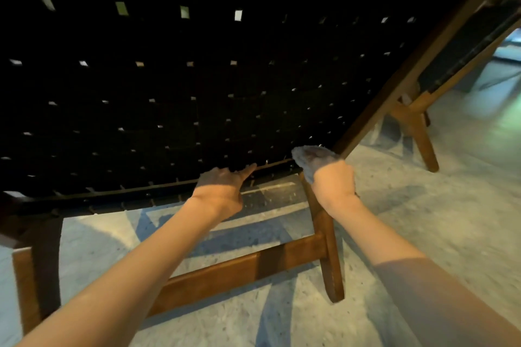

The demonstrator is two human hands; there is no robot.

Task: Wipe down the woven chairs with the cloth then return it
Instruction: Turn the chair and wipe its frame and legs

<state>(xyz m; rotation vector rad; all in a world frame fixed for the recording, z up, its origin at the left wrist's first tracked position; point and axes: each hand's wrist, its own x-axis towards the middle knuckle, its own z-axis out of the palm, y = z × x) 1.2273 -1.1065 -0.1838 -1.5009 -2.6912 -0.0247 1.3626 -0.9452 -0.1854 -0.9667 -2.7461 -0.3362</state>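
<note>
Right hand (334,180) bunches the cloth (313,159) against the lower-right corner of the woven chair (197,79), centre frame. Left hand (222,180) sits on the bottom rail (141,189), can't tell if it's gripping, too shadowy. Open floor (423,220) lower right.

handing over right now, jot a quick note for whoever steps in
Left hand: straight fingers rest on the bottom rail of the near woven chair.
Right hand: grips the pale cloth, pressed at that chair's lower right corner.
Second woven chair stands behind, to the right.
Done: wiping under way; how much is wiped cannot be told.
Left: finish the chairs, return the cloth.
</note>
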